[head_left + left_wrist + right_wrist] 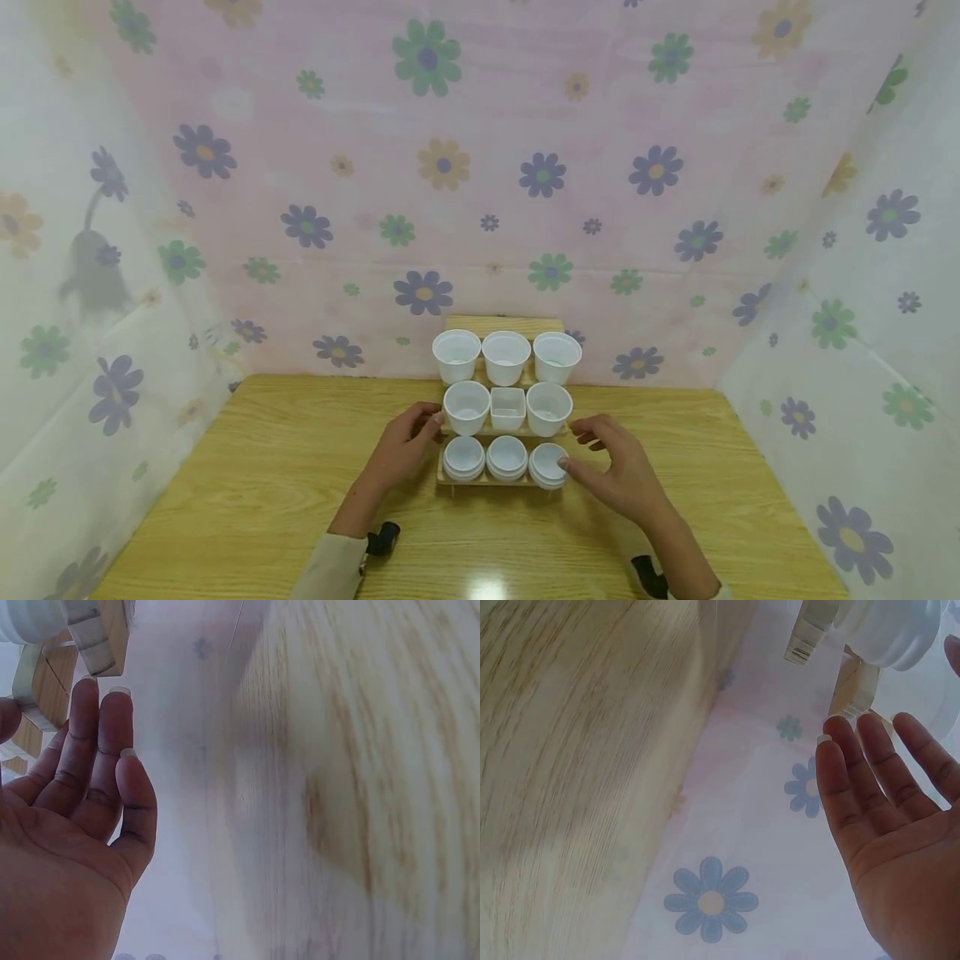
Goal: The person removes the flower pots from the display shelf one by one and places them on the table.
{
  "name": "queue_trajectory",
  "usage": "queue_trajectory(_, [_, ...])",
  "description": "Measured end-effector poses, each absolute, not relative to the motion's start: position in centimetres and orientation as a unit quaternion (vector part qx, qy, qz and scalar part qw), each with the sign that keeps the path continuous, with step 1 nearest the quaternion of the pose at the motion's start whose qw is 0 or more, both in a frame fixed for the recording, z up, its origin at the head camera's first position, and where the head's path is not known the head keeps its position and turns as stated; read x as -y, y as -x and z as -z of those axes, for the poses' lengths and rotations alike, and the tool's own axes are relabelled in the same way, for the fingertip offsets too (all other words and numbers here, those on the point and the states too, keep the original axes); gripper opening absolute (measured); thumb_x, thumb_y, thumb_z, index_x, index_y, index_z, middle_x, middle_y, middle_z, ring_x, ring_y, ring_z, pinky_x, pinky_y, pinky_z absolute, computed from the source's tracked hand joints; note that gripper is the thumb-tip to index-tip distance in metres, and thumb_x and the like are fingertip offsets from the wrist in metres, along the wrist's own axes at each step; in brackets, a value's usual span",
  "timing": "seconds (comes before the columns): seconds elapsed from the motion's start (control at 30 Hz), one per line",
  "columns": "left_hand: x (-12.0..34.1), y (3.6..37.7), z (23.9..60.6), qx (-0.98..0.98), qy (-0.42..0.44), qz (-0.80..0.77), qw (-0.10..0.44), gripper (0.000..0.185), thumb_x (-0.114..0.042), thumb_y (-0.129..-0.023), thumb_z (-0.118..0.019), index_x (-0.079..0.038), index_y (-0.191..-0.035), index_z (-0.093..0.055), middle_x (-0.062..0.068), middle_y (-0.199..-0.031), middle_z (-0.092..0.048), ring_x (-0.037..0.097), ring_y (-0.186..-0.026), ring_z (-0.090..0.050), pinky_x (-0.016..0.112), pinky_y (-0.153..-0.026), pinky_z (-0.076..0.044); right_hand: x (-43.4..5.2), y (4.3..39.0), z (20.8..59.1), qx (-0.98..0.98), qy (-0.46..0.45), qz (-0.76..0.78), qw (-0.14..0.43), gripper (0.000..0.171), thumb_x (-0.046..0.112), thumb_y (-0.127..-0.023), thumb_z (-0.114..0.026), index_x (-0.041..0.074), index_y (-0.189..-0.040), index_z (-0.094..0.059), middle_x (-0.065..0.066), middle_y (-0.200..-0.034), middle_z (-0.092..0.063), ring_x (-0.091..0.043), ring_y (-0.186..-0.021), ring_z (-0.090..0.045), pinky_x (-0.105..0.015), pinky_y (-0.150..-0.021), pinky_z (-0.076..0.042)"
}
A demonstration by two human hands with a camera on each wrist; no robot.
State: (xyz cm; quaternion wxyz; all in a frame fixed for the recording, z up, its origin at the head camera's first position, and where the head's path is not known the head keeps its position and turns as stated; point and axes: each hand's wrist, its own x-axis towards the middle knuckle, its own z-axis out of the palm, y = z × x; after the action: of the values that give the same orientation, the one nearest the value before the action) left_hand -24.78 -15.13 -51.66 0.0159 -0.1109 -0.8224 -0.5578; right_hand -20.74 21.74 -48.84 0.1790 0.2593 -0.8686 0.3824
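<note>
Head view shows both hands by a wooden rack [501, 480] of white cups. Left hand [405, 446] touches a cup [466, 407], fingers loose. Right hand [615, 471] touches a low cup [548, 464], fingers loose.

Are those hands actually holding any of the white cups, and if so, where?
Neither grips anything. The left hand has straight fingers at the left end of the wooden rack; the right hand is spread open beside the right-hand stack of cups, thumb near its rim.

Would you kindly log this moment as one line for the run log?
left hand: open, at rack's left edge | right hand: open, fingertips by right bowl stack | table: wooden
</note>
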Motion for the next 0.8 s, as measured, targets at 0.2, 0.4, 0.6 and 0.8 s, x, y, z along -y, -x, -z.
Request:
queue_trajectory(0.2, [15.16, 24.81, 51.74, 0.822, 0.112, 0.558, 0.017, 0.036, -0.034, -0.112, -0.057, -0.007, -0.136, -0.065, 0.002, -0.103, -0.074, 0.016, -0.094, -0.07, 0.034, -0.087, -0.055, -21.71, 20.83, 49.04, 0.862, -0.281, -0.39, 0.16, 0.049, 0.02, -0.085, -0.092, 0.011, -0.127, -0.068, 0.003, -0.118, -0.069, -0.024, -0.103, -0.069, -0.044, -0.083, -0.062])
queue_trajectory(0.4, [15.18, 24.89, 51.88, 0.821, 0.112, 0.56, 0.015, 0.033, -0.031, -0.112, -0.057, -0.008, -0.135, -0.065, 0.002, -0.103, -0.074, 0.016, -0.094, -0.07, 0.034, -0.088, -0.055, -21.67, 20.87, 49.4, 0.851, -0.314, -0.394, 0.147, 0.056, 0.024, -0.082, -0.096, 0.011, -0.129, -0.068, 0.001, -0.118, -0.07, -0.025, -0.104, -0.069, -0.04, -0.084, -0.061])
queue_trajectory(0.6, [15.17, 24.85, 51.83, 0.818, 0.114, 0.563, 0.016, 0.033, -0.032, -0.112, -0.057, -0.009, -0.135, -0.065, 0.002, -0.103, -0.074, 0.018, -0.095, -0.07, 0.034, -0.088, -0.055, -21.48, 20.89, 49.64, 0.847, -0.327, -0.392, 0.147, 0.058, 0.028, -0.08, -0.097, 0.014, -0.128, -0.069, 0.004, -0.117, -0.071, -0.02, -0.103, -0.069, -0.041, -0.083, -0.061])
queue_trajectory(0.8, [15.16, 24.86, 51.84, 0.819, 0.117, 0.561, 0.018, 0.033, -0.033, -0.112, -0.057, -0.009, -0.134, -0.066, 0.002, -0.102, -0.074, 0.018, -0.094, -0.07, 0.034, -0.087, -0.055, -21.31, 20.84, 49.67, 0.853, -0.32, -0.39, 0.134, 0.057, 0.036, -0.08, -0.097, 0.015, -0.126, -0.07, 0.002, -0.117, -0.072, -0.016, -0.104, -0.069, -0.04, -0.083, -0.061])
